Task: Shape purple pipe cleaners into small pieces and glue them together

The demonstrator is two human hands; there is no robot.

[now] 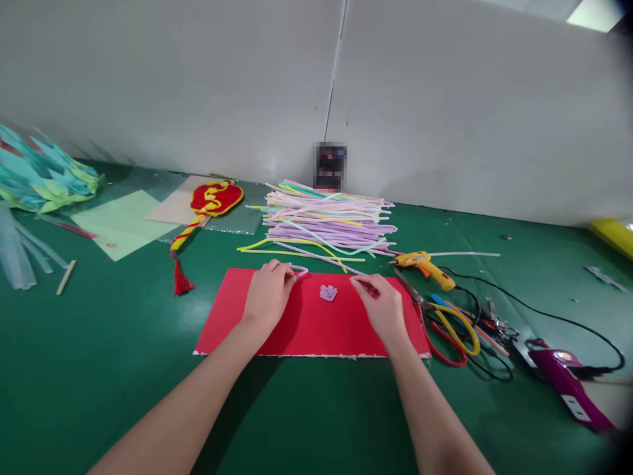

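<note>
My left hand (268, 295) rests on the red sheet (311, 326) with its fingers closed on the bent end of a lavender pipe cleaner (299, 269). My right hand (382, 305) lies on the right part of the same sheet, fingers curled in a pinch on something small and dark that I cannot make out. Between the hands a small folded lavender piece (328, 292) lies on the red sheet. Behind it sits a pile of pastel pipe cleaners (326, 218).
A yellow glue gun (425, 266), scissors with yellow and red handles (448, 326), black cables and a purple tool (568, 379) lie at the right. A red and yellow tasselled ornament (210, 201), pale paper sheets and teal paper leaves (39, 175) lie at the left on the green table (99, 356).
</note>
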